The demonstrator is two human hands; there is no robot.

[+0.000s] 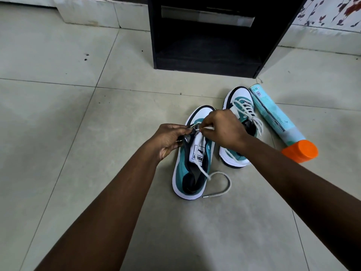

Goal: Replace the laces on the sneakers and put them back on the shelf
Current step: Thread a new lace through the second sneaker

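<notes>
The right hand (222, 130) is pinching the tip of a white lace (201, 163) between thumb and curled fingers, right over the eyelet area near the toe of the near sneaker (181, 173). The left hand (170, 139) is gripping that shoe's left edge beside the tongue, with its fingers curled around the dark collar material and its thumb meeting the right hand's fingertips at the lace tip. Both hands are touching each other at that spot.

From the pinch, the lace is running back down over the white insole, crossing the shoe's opening, and spilling onto the floor (58, 133) on the right side of the heel. There it is curving in a loose loop and ending in a small metal-looking tip beside the sole. The near sneaker is teal with a white sole and black trim, standing upright on the pale tiles with its toe pointing away from the person.

Just to its right, the second sneaker (240, 106) is standing parallel, already laced with white laces hanging loosely over its side; the right forearm is covering its rear half. Touching or just beside that shoe on the right, a pale blue spray can (273, 114) with an orange cap is lying on its side.

Beyond the shoes, a dark shelf unit (207, 42) is standing on the floor, its lower compartment open toward the person.
</notes>
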